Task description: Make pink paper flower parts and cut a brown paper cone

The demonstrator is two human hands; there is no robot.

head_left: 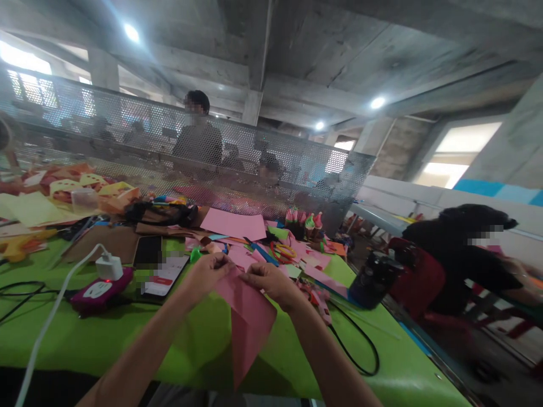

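A white charger [109, 265] sits on a magenta power bank [99, 291], a phone [164, 274] beside it on the green table [127, 333]. Left hand [207, 273] and right hand [269, 281] pinch the top edge of a folded pink paper [248, 322], which hangs over the table edge.

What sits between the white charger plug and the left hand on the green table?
In the head view, a phone with a lit screen lies flat on the table between the charger plug and the left hand, which pinches the pink paper.
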